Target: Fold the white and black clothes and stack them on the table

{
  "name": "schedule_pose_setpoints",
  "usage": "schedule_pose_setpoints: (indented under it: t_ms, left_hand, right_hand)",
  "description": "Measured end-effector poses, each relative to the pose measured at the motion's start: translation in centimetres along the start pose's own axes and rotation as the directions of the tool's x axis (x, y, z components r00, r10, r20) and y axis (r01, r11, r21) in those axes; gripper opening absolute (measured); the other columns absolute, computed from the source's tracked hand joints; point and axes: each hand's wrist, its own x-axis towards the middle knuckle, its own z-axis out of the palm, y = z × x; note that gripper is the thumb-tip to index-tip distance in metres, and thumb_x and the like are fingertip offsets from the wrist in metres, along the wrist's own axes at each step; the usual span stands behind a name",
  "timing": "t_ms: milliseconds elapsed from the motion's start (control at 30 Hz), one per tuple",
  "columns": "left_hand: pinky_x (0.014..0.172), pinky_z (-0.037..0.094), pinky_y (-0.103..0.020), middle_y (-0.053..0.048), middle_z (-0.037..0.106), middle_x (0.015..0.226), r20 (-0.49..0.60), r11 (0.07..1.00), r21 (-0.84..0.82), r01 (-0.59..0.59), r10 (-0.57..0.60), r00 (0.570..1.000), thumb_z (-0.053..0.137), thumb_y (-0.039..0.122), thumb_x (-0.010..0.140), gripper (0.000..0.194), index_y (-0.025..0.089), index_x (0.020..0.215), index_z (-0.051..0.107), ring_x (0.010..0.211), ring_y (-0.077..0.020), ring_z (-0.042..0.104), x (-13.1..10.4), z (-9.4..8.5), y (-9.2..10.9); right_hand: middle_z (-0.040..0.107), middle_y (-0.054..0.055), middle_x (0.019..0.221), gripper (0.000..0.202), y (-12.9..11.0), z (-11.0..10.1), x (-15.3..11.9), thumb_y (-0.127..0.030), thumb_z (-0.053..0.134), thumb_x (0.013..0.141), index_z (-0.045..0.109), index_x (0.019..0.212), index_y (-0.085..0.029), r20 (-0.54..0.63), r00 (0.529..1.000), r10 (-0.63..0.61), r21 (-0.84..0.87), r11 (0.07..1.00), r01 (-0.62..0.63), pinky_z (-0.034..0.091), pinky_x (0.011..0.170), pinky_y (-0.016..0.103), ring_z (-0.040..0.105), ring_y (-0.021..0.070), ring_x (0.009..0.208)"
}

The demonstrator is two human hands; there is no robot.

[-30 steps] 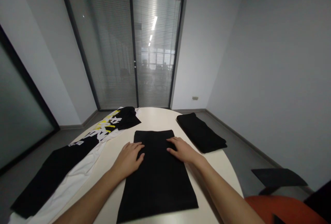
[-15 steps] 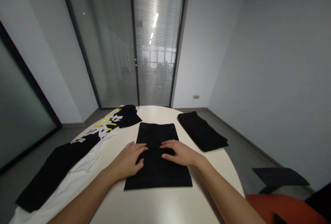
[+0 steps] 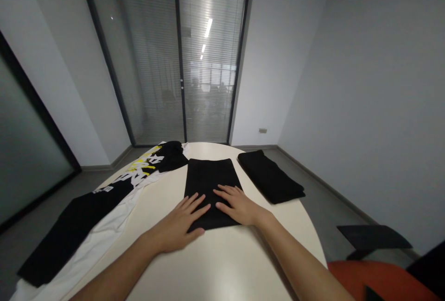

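A black folded garment [image 3: 210, 173] lies flat as a neat rectangle on the pale round table [image 3: 194, 268] in front of me. My left hand [image 3: 179, 224] rests at its near left corner, fingers spread over the cloth and thumb along the near edge. On its right part lies my right hand [image 3: 238, 206], palm down with fingers stretched out. Neither hand grips anything. What kind of garment it is cannot be made out in its folded state.
Along the table's left side lie black and white clothes with a yellow and white print [image 3: 139, 171]. At the right edge sits another folded black garment [image 3: 271, 176]. An orange chair [image 3: 368, 282] stands at the lower right. Glass doors with blinds [image 3: 208, 106] are beyond.
The garment's near edge has moved away from me, so it looks shorter, and its far edge sits slightly farther off. My left hand has shifted right and its fingers have spread.
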Motion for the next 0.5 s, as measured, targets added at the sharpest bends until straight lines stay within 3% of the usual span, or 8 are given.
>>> schedule_pose_setpoints:
  t_ms: [67,167,367,500]
  left_hand:
    - [0.12,0.022,-0.058,-0.004,0.027,0.163,-0.024,0.998,0.044,0.045,-0.044,0.999,0.052,0.049,0.096,0.061,0.038,0.153,0.032,0.151,-0.031,0.02,0.1,0.4,-0.7]
    - [0.12,0.021,-0.058,-0.004,0.032,0.161,-0.075,0.994,0.07,0.089,-0.084,0.994,0.051,0.047,0.097,0.057,0.036,0.151,0.038,0.15,-0.0302,0.024,0.2,0.4,-1.6]
    - [0.12,0.02,-0.055,-0.004,0.027,0.162,0.009,0.998,0.01,0.069,-0.069,0.998,0.044,0.048,0.1,0.055,0.038,0.153,0.03,0.15,-0.0271,0.023,-0.3,0.6,-2.1]
    - [0.12,0.017,-0.059,-0.005,0.022,0.163,0.032,0.996,0.009,0.085,-0.085,0.996,0.041,0.053,0.1,0.058,0.039,0.154,0.025,0.151,-0.0291,0.017,-0.6,0.7,-1.7]
  right_hand:
    - [0.032,0.005,0.16,0.06,0.0,0.8,0.0,-0.061,0.039,0.098,0.038,0.151,-0.035,0.049,0.998,0.046,-0.013,0.999,-0.045,0.017,0.119,0.06,0.027,0.0328,0.147]
    - [0.027,0.005,0.162,0.063,0.7,1.7,0.3,-0.063,0.036,0.098,0.033,0.154,-0.035,0.029,0.993,0.11,-0.03,0.994,-0.11,0.012,0.119,0.062,0.02,0.0334,0.15]
    - [0.025,0.003,0.163,0.059,2.4,1.3,0.5,-0.06,0.033,0.1,0.032,0.154,-0.036,-0.007,0.991,0.135,-0.015,0.991,-0.135,0.011,0.12,0.059,0.018,0.0295,0.151]
    - [0.03,0.005,0.161,0.057,2.0,0.6,0.5,-0.057,0.038,0.099,0.037,0.152,-0.035,-0.032,0.994,0.108,-0.015,0.994,-0.109,0.011,0.12,0.06,0.022,0.0299,0.15]
